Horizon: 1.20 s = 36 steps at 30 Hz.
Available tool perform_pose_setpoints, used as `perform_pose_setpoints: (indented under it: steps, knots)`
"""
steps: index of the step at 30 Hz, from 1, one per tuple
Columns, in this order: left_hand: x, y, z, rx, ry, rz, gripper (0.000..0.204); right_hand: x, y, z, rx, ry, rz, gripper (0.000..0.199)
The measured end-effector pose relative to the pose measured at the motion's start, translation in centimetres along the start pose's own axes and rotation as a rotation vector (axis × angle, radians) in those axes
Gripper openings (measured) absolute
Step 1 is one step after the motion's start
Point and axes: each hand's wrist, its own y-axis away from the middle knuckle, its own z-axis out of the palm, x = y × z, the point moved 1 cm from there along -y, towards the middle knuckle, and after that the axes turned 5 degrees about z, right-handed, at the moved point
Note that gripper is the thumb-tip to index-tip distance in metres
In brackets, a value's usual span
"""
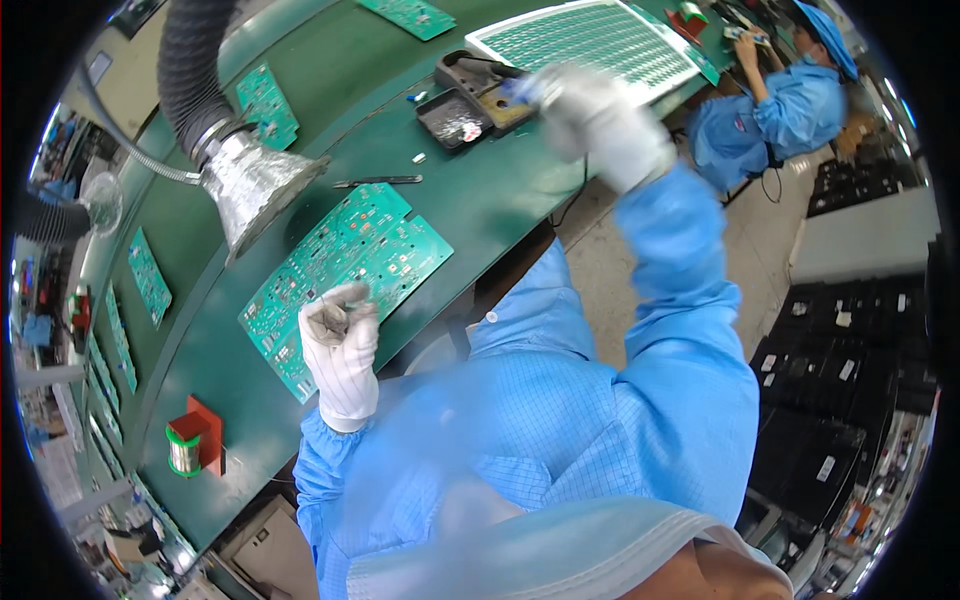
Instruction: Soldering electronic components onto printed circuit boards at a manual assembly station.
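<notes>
Two gloved hands over a green workbench, one at a circuit board, one at a soldering stand.

Left hand (pixel 340 345), left of centre, is curled with fingertips pinched together (what they pinch is too small to tell) just above the near edge of the large green circuit board (pixel 345 275). Right hand (pixel 600 120), blurred at upper centre, reaches to the black soldering stand (pixel 475 95); I cannot tell its grip. Tweezers (pixel 378 182) lie between board and stand. A foil-wrapped extraction hose (pixel 245 175) hangs at upper left, and a solder spool (pixel 185 450) sits at lower left.
</notes>
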Motion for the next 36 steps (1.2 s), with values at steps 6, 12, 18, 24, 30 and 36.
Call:
perform_pose_setpoints:
  steps: [6,12,18,24,30,36]
  knots:
    - [-1.6,-1.6,4.1,-0.14,0.022,0.441,0.053,-3.0,5.3,17.0,-0.405,-1.169,0.54,0.029]
    - [-1.7,-0.8,5.7,-0.094,-0.096,0.411,0.041,-1.7,7.5,20.3,-0.455,-1.545,0.511,0.022]
    - [-2.1,-1.1,5.6,-0.057,-0.329,0.499,0.046,-1.7,8.1,21.9,-0.37,-1.552,0.53,0.022]
    - [-3.9,-1.8,4.6,0.046,-0.526,0.591,0.05,-2.1,8.3,19.4,-0.031,-0.651,0.277,0.037]
    - [-4.6,-2.0,3.7,0.1,-0.891,0.434,0.056,-3.5,7.5,19.8,0.161,-0.045,-0.211,0.03]
    - [-4.6,-1.3,4.0,0.021,-0.602,0.403,0.05,-3.0,7.6,19.9,0.211,-0.197,-0.112,0.025]
